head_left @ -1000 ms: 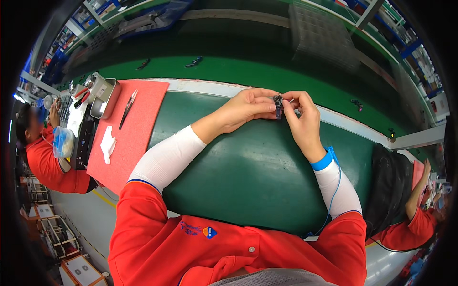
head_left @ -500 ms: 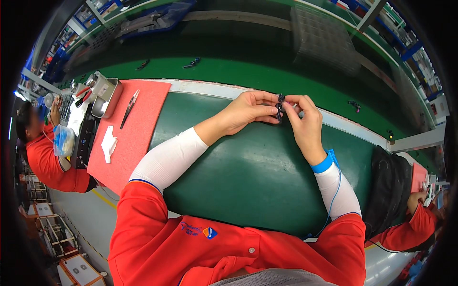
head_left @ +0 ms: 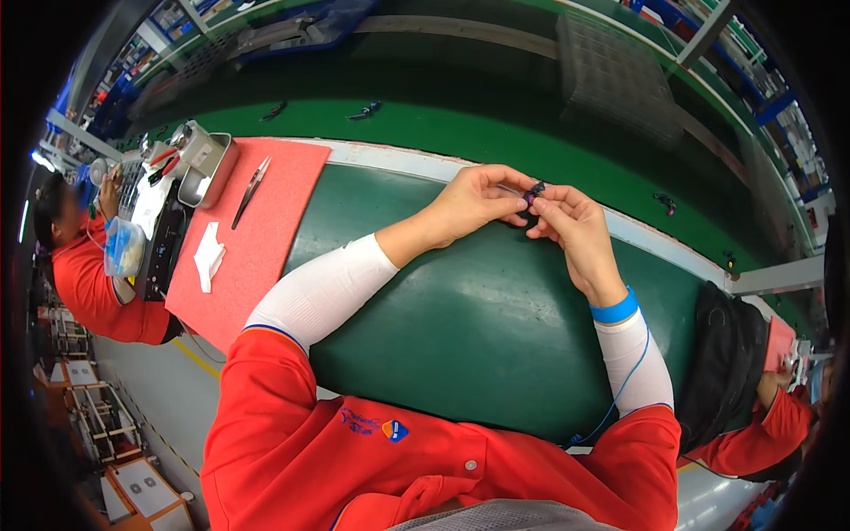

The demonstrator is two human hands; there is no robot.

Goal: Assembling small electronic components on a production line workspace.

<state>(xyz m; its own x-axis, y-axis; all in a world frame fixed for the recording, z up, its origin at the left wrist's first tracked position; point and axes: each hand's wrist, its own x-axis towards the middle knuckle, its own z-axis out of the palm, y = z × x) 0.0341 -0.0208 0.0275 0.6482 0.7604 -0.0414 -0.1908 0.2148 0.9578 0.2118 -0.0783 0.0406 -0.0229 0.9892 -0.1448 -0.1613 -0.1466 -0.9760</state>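
A small black part with a purple-pink spot (head_left: 534, 193) is pinched between my two hands, above the far edge of the dark green mat. My left hand (head_left: 474, 205) grips it from the left with thumb and fingers closed. From the right, my right hand (head_left: 577, 232) holds it between thumb and forefinger, a blue wrist strap (head_left: 614, 307) below. The part's lower end is mostly hidden by fingertips. Tweezers (head_left: 251, 192) and a white piece of cloth or paper (head_left: 209, 257) lie on the pink mat (head_left: 292, 181) to the left.
Beyond the white ledge (head_left: 390, 157), a green belt (head_left: 425, 133) carries similar small dark parts (head_left: 364, 111). A metal tray (head_left: 212, 173) stands at the pink mat's far left. A black bag (head_left: 728, 367) sits at the right. Co-workers in red (head_left: 102, 283) sit on both sides.
Both hands have shifted slightly right in the picture with the part. The part has turned so a purple-pink spot shows, and my right fingers have curled in closer around it.
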